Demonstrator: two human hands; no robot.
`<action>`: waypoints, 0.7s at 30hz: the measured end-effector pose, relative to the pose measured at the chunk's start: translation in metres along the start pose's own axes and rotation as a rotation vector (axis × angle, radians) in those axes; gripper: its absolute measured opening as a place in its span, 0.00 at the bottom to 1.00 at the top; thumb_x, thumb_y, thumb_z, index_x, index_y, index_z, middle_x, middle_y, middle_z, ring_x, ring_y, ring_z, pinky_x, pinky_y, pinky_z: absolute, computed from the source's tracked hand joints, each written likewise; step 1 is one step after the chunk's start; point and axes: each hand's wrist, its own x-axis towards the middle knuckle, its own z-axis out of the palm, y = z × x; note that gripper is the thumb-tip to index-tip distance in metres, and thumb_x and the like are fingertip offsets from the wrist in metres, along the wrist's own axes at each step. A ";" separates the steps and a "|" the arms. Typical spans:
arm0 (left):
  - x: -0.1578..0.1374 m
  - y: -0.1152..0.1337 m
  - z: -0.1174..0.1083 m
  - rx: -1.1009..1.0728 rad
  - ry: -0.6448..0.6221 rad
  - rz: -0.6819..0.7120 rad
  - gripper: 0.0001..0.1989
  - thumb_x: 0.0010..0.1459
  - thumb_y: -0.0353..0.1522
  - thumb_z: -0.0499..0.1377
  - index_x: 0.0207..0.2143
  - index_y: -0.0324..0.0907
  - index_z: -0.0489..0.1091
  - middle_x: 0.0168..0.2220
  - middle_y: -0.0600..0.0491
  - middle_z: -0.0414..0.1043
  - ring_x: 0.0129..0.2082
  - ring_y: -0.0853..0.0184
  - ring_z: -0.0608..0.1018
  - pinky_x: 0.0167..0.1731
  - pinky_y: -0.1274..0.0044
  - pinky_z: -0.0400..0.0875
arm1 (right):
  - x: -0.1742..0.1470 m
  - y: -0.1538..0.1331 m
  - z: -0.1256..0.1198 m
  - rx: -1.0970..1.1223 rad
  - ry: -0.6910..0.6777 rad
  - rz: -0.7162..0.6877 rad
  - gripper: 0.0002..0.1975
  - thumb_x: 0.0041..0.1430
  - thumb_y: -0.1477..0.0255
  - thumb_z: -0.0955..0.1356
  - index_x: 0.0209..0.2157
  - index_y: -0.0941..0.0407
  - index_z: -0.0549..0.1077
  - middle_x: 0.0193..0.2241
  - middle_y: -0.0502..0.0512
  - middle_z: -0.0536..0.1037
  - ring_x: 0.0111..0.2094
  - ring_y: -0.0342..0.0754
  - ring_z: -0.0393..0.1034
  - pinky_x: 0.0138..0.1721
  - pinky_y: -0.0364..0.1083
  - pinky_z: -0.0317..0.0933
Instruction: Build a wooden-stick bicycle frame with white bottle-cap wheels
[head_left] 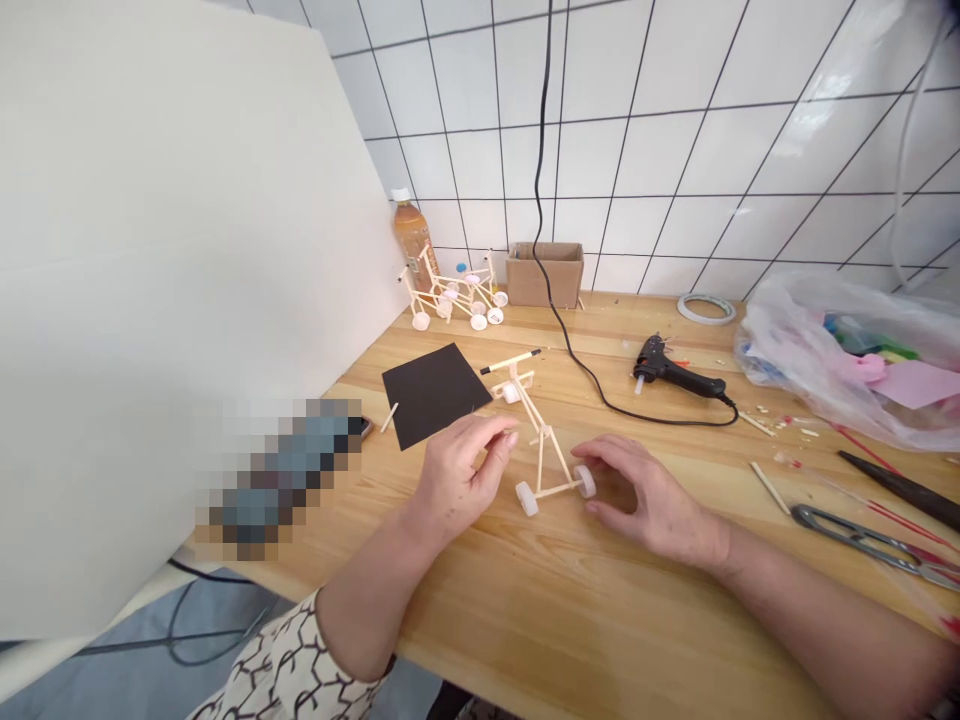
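Observation:
A small tricycle model made of wooden sticks stands on the table between my hands. It has white round wheels and a handlebar with black ends. My left hand is beside its frame, thumb and forefinger tips drawn together in a pinch; anything between them is too small to make out. On the other side, my right hand curves loosely by the right rear wheel, thumb and fingers apart. A black square sheet lies beyond my left hand.
Similar stick models stand at the back by a drink bottle and a cardboard box. To the right are a glue gun with its cord, a tape roll, a plastic bag and scissors-like cutters. A white panel borders the left.

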 end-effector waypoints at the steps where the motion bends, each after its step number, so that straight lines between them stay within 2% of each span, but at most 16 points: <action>1: 0.000 -0.001 0.000 0.004 0.010 -0.008 0.05 0.58 0.26 0.55 0.35 0.39 0.71 0.29 0.52 0.75 0.28 0.71 0.76 0.31 0.78 0.72 | -0.001 0.000 0.000 0.020 0.019 0.007 0.18 0.51 0.73 0.67 0.46 0.55 0.67 0.40 0.58 0.73 0.41 0.51 0.69 0.44 0.53 0.64; 7: -0.002 -0.005 0.000 0.060 0.006 -0.041 0.07 0.59 0.28 0.54 0.27 0.38 0.68 0.22 0.55 0.69 0.21 0.73 0.70 0.24 0.81 0.66 | 0.000 0.002 0.001 0.099 0.081 0.077 0.11 0.57 0.66 0.65 0.42 0.55 0.68 0.37 0.58 0.73 0.39 0.50 0.69 0.41 0.50 0.67; 14: -0.001 -0.001 -0.005 0.056 -0.025 -0.047 0.12 0.60 0.27 0.53 0.22 0.39 0.64 0.18 0.57 0.61 0.19 0.73 0.65 0.22 0.81 0.62 | 0.006 0.001 -0.004 0.078 0.211 0.100 0.08 0.61 0.69 0.62 0.38 0.56 0.70 0.33 0.56 0.74 0.35 0.47 0.68 0.39 0.49 0.66; 18: -0.001 0.005 -0.010 0.032 0.040 -0.021 0.09 0.58 0.25 0.53 0.25 0.38 0.66 0.18 0.57 0.60 0.19 0.74 0.65 0.21 0.81 0.61 | 0.008 -0.009 -0.020 0.032 0.297 0.075 0.07 0.60 0.70 0.62 0.35 0.56 0.70 0.29 0.55 0.74 0.32 0.46 0.68 0.35 0.47 0.66; 21: 0.003 0.022 -0.016 -0.011 0.020 0.024 0.08 0.59 0.23 0.52 0.28 0.38 0.67 0.19 0.56 0.63 0.20 0.73 0.67 0.23 0.80 0.62 | 0.007 -0.010 -0.047 -0.005 0.388 0.075 0.08 0.59 0.70 0.62 0.33 0.56 0.72 0.28 0.53 0.75 0.30 0.45 0.69 0.33 0.45 0.65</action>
